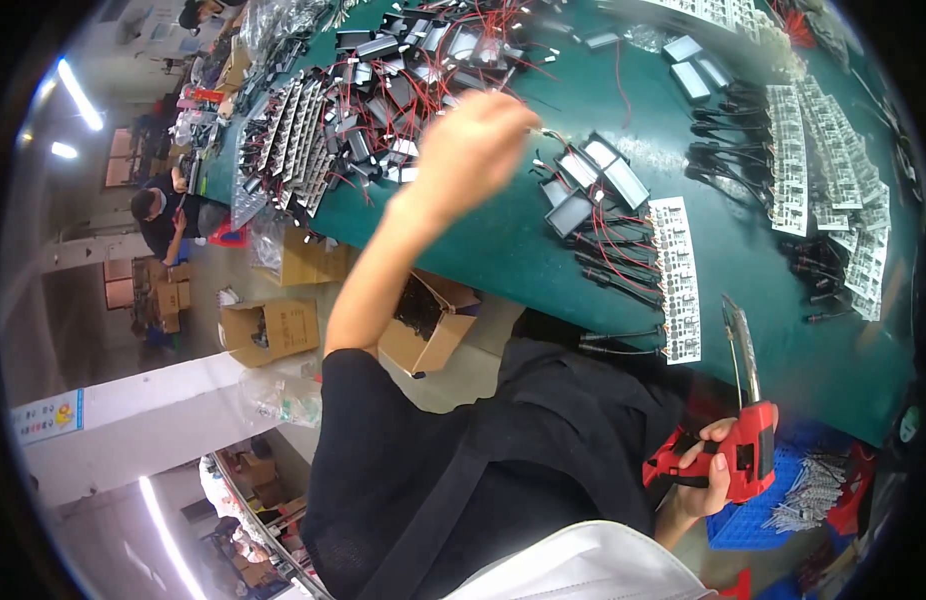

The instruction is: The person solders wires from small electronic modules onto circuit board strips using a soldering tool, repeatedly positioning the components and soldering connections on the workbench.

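My right hand (718, 475) is wrapped round the handle of a red soldering gun (751, 455). The gun's metal tip and feed tube (741, 345) point up toward a white circuit board strip (676, 280) at the table's near edge. Black cables (618, 265) and red wires run leftward from that strip. Over the table, my left hand (478, 145) is closed in a pinch at the end of a thin wire (553, 135). Just right of it lies a small group of black rectangular cases with pale panels (603, 170).
A heap of black cases with red wires (393, 90) covers the far left of the green table (483, 255). Stacked board strips (298, 140) lie beside it; more with cables (788, 160) lie right. Cardboard boxes (273, 330) and a blue basket (753, 520) stand below. Another person (168, 215) sits far left.
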Demonstrator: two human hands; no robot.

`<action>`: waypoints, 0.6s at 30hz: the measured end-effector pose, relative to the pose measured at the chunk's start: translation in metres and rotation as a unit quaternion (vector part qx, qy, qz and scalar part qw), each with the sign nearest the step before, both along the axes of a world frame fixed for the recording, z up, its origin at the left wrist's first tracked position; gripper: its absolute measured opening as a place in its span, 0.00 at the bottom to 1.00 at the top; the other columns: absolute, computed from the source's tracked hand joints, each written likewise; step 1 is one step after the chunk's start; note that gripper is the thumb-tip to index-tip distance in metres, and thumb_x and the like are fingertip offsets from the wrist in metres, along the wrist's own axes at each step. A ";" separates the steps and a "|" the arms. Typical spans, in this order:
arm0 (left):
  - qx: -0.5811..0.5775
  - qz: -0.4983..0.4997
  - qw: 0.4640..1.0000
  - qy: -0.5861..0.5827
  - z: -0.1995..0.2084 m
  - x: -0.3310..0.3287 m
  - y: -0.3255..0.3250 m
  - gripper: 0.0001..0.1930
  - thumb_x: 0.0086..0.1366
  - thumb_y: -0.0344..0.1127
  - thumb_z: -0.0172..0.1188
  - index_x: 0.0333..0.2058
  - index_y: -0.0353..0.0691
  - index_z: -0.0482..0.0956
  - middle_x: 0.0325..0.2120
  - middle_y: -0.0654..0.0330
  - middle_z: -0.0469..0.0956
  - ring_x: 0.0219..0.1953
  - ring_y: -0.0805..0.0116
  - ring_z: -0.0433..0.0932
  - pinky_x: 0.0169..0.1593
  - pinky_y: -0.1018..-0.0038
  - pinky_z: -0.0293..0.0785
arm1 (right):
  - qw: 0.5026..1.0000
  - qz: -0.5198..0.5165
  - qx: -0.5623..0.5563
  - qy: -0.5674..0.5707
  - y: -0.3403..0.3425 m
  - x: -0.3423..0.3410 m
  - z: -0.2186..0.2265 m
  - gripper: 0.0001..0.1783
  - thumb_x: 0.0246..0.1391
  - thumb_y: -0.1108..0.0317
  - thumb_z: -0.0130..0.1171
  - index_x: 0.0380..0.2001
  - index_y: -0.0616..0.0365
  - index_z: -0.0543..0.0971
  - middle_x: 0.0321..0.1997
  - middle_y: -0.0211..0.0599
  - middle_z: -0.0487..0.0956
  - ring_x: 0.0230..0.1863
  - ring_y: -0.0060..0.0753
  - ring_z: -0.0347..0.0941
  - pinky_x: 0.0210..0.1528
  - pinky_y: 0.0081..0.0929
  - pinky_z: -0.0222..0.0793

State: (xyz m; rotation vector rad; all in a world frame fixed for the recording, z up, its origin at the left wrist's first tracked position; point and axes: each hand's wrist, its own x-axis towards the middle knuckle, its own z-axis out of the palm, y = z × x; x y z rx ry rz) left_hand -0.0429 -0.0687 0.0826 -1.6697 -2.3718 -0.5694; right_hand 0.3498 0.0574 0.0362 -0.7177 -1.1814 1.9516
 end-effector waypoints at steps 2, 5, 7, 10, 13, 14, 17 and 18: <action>-0.029 -0.027 0.993 0.108 0.017 -0.043 -0.023 0.12 0.52 0.24 0.59 0.36 0.41 0.80 0.38 0.60 0.78 0.41 0.57 0.75 0.47 0.65 0.71 | 1.000 0.000 0.003 0.002 0.001 0.000 0.003 0.34 0.48 0.71 0.49 0.58 0.77 0.55 0.38 0.50 0.69 0.36 0.31 0.67 0.20 0.15 0.70; -0.086 -0.077 0.966 0.230 0.020 -0.065 -0.032 0.12 0.48 0.28 0.62 0.34 0.47 0.80 0.43 0.70 0.77 0.46 0.65 0.75 0.51 0.66 0.69 | 1.000 -0.005 0.002 -0.005 0.002 0.004 0.000 0.31 0.48 0.71 0.50 0.55 0.76 0.58 0.38 0.50 0.69 0.37 0.31 0.67 0.20 0.15 0.70; -0.081 -0.118 0.963 0.228 0.011 -0.075 -0.029 0.12 0.48 0.28 0.62 0.33 0.47 0.80 0.42 0.69 0.78 0.46 0.65 0.75 0.51 0.66 0.70 | 1.000 -0.006 -0.008 -0.010 -0.001 0.009 -0.001 0.28 0.49 0.70 0.50 0.52 0.76 0.61 0.37 0.50 0.69 0.37 0.32 0.68 0.19 0.15 0.71; -0.010 -0.166 0.968 0.190 -0.001 -0.099 -0.025 0.11 0.46 0.26 0.61 0.32 0.43 0.80 0.34 0.63 0.81 0.38 0.62 0.79 0.46 0.65 0.73 | 1.000 -0.003 -0.003 0.009 -0.001 0.001 0.003 0.35 0.48 0.70 0.51 0.59 0.75 0.54 0.38 0.50 0.69 0.36 0.34 0.68 0.19 0.17 0.71; 0.177 0.074 0.979 -0.066 0.009 -0.078 -0.016 0.05 0.64 0.26 0.56 0.37 0.37 0.80 0.32 0.62 0.80 0.35 0.73 0.78 0.40 0.78 0.73 | 0.998 -0.040 -0.023 -0.030 -0.005 -0.001 0.011 0.45 0.45 0.69 0.55 0.64 0.70 0.47 0.35 0.49 0.71 0.33 0.35 0.70 0.18 0.19 0.71; 0.286 0.049 0.940 -0.181 0.013 -0.077 -0.012 0.06 0.65 0.27 0.55 0.38 0.35 0.79 0.33 0.61 0.80 0.34 0.74 0.78 0.41 0.80 0.73 | 0.997 -0.059 -0.039 -0.037 -0.005 -0.004 0.014 0.48 0.43 0.68 0.59 0.65 0.68 0.47 0.33 0.48 0.72 0.31 0.35 0.72 0.16 0.21 0.71; 0.339 -0.021 0.917 -0.210 0.021 -0.039 0.019 0.06 0.65 0.24 0.52 0.39 0.32 0.76 0.34 0.58 0.79 0.37 0.73 0.77 0.42 0.80 0.72 | 0.996 -0.058 -0.042 -0.062 -0.005 0.005 0.014 0.50 0.42 0.65 0.63 0.64 0.68 0.48 0.33 0.48 0.73 0.31 0.36 0.73 0.17 0.21 0.72; 0.301 -0.044 0.935 -0.182 0.024 -0.017 0.029 0.06 0.65 0.24 0.52 0.38 0.33 0.76 0.34 0.59 0.78 0.36 0.74 0.76 0.41 0.80 0.72 | 0.994 -0.063 -0.046 -0.072 -0.006 0.007 0.017 0.50 0.42 0.64 0.63 0.64 0.68 0.48 0.33 0.47 0.74 0.31 0.36 0.73 0.17 0.22 0.72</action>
